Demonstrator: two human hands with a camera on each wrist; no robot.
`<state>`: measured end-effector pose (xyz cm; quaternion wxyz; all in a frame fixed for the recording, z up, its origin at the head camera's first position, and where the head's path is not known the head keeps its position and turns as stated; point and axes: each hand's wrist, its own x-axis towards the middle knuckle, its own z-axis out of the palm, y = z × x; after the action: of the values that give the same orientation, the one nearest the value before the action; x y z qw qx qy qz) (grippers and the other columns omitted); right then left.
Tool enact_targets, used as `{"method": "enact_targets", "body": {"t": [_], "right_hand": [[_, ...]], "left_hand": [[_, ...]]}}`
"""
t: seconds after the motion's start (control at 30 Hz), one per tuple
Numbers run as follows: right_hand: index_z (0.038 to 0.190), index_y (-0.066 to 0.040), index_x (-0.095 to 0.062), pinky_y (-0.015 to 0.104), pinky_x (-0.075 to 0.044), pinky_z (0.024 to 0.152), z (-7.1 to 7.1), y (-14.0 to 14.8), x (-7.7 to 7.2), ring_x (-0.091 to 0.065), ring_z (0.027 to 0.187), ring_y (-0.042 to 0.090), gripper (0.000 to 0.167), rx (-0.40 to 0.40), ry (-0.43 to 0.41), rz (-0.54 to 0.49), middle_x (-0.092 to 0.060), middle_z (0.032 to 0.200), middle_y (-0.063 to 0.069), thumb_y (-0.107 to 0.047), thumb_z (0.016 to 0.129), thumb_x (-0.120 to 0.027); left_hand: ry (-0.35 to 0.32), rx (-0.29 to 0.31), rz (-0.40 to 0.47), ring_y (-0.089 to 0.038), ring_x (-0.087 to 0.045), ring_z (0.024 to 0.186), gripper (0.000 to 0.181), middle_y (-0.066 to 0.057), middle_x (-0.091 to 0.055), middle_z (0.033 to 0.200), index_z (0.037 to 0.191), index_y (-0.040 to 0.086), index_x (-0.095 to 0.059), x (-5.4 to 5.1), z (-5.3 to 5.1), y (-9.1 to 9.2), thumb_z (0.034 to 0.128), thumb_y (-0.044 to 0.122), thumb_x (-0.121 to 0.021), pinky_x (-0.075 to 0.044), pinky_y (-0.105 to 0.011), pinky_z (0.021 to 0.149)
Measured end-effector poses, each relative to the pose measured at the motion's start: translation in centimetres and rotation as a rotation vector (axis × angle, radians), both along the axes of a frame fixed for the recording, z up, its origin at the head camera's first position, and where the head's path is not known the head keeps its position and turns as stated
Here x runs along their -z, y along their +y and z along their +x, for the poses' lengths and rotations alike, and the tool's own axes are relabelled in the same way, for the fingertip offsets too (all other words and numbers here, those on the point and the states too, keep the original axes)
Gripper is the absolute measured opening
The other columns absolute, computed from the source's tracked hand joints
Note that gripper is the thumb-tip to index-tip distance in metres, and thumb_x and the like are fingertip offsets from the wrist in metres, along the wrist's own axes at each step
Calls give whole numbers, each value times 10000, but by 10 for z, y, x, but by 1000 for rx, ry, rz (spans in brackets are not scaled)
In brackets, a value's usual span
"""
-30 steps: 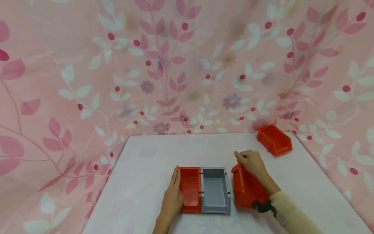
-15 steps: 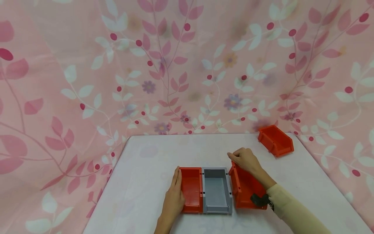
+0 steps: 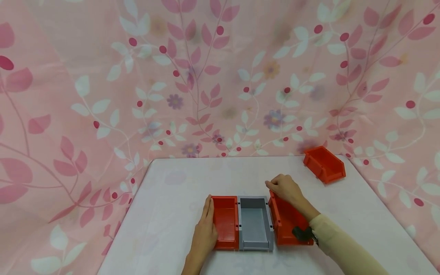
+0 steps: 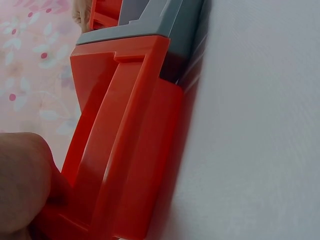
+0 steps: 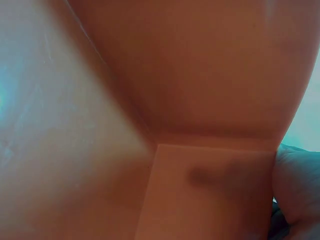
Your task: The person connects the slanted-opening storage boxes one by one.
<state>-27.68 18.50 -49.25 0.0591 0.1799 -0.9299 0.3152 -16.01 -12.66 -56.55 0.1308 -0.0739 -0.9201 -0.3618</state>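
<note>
A red storage bin (image 3: 225,221) stands flush against a grey storage bin (image 3: 254,225) on its right. My left hand (image 3: 203,235) lies along the red bin's left wall, fingers outside and thumb over the rim. On the grey bin's other side is a second red bin (image 3: 292,221), slightly askew, its left wall close against the grey one. My right hand (image 3: 287,189) grips its back rim from above. The right wrist view shows that bin's inner walls (image 5: 200,75) from close up, with part of the hand at the right edge.
Another red bin (image 3: 324,164) sits turned at an angle at the table's back right corner. The white-covered table (image 3: 165,229) meets a pink floral cloth (image 3: 220,95) behind. A dark wrist strap piece (image 3: 302,233) hangs over the right-hand bin.
My right hand has moved left with the second red bin, closing the gap to the grey bin. My left hand stays on the first red bin.
</note>
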Motion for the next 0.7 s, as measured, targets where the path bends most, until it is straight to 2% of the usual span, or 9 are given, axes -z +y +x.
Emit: {"method": "enact_targets", "body": {"t": [0.13,0.27,0.4,0.47,0.57,0.63,0.7], "right_hand": [[488,-197,-463,250,-233,461,0,-2,0,-295,479,96,558,20,-12,33,-275,502,-117,-238,1012,-650],[556,-175,-563,263,-304,479,2,-4,-3,-370,505,122,476,37,-43,102,-363,522,-75,-252,1019,-647],[772,-122,-679,306,-401,508,11,-12,-11,-459,553,161,302,39,-70,151,-474,594,-25,-278,1028,-639],[903,-78,-711,344,-463,538,18,-20,-16,-506,585,180,274,26,-89,160,-529,634,-16,-306,1032,-632],[1055,-10,-722,491,-548,737,27,-35,-19,-624,729,258,367,9,-105,201,-661,765,35,-363,1027,-630],[1144,16,-710,609,-486,934,31,-45,-17,-649,929,340,450,23,-106,256,-719,940,100,-406,1012,-632],[1189,30,-692,701,-363,1035,33,-52,-12,-595,1105,421,506,62,-86,312,-705,1123,179,-433,989,-650]], "left_hand": [[1,0,0,-39,-364,498,845,-49,-212,1714,1645,52,-272,0,0,0,898,-179,-590,-464,-193,504],[-9,-5,-2,-48,-372,516,837,-46,-211,1714,1646,54,-273,0,0,1,905,-174,-587,-465,-195,503],[-31,-19,-12,-45,-401,549,863,-36,-203,1716,1650,67,-270,-3,1,3,898,-152,-632,-490,-182,549],[-42,-27,-19,-40,-416,564,887,-38,-201,1717,1652,73,-268,-4,2,4,887,-137,-666,-503,-174,582],[-53,-39,-25,-39,-421,551,922,-27,-191,1719,1657,83,-258,-5,3,5,872,-128,-695,-507,-171,595],[-58,-42,-24,-44,-418,535,929,-21,-184,1721,1659,88,-253,-5,3,5,872,-132,-694,-505,-173,588],[-57,-43,-25,-42,-418,531,929,-27,-186,1720,1659,88,-250,-4,3,5,873,-132,-693,-505,-172,590]]}}
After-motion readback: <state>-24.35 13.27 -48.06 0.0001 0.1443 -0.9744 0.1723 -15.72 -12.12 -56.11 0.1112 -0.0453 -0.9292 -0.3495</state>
